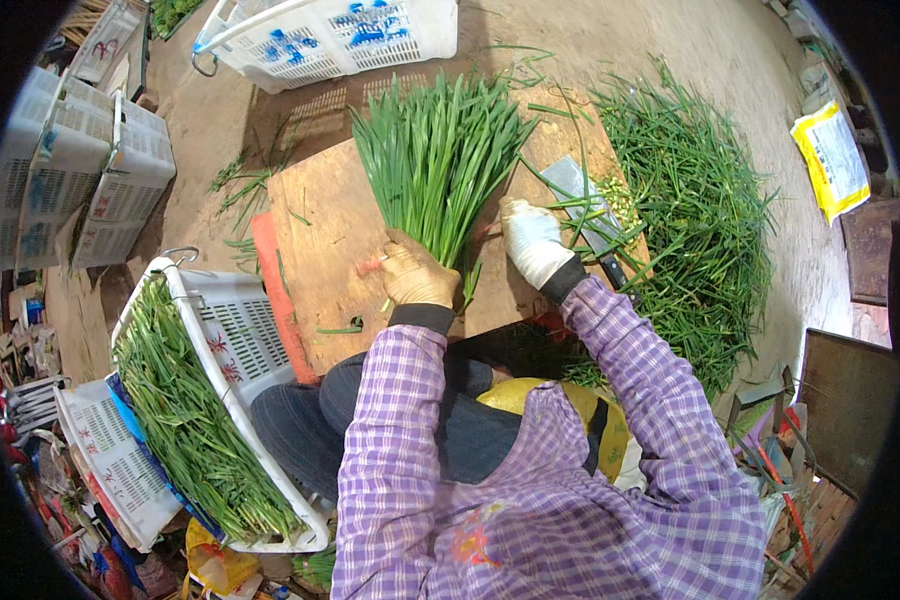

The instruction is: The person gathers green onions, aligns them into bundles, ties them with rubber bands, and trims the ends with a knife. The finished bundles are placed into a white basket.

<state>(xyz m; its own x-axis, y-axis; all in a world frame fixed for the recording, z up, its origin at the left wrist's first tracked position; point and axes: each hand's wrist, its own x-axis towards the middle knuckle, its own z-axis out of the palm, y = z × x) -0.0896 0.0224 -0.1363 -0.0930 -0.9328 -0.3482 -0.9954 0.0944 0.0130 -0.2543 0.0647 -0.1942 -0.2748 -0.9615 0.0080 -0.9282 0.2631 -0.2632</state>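
A thick bunch of garlic chives [439,165] lies fanned out on a wooden board [315,262], leaf tips pointing away from me. My left hand [420,274], in a tan glove, grips its lower end. A small pinkish-red piece [371,265] shows beside the left fingers. My right hand [534,236], in a white glove, is curled just right of the bunch, apart from the left one. Whether its fingers pinch something is hidden. Past the right hand, a cleaver [581,199] with a black handle rests on the board, with loose leaves across its blade.
Loose chives [697,217] cover the ground on the right. A white plastic crate [225,420] packed with chives stands to my left, near my knee. Another white crate [345,37] is beyond the board, and several more [124,180] stand far left. A yellow-and-white packet [831,161] lies far right.
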